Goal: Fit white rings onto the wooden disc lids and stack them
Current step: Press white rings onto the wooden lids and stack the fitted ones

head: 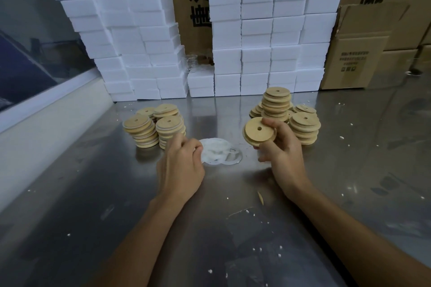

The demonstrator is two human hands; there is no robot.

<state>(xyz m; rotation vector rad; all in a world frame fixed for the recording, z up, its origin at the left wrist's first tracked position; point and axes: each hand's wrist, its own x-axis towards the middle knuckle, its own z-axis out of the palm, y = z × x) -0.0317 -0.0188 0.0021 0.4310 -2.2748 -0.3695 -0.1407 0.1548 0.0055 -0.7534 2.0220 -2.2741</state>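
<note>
My right hand (281,147) grips a wooden disc lid (258,132) with a centre hole, tilted up above the table. My left hand (180,165) has its fingers curled at the left edge of a pile of white rings (219,152) that lies flat on the steel table; whether it pinches a ring is hidden by the fingers. Stacks of lids with white rings (152,127) stand at the left. Stacks of plain wooden lids (286,112) stand at the right, just behind my right hand.
White foam boxes (256,37) are piled along the back, with cardboard cartons (363,53) at the right. The steel table (210,228) carries white crumbs and a small wood sliver (260,197). A window ledge (46,112) runs along the left.
</note>
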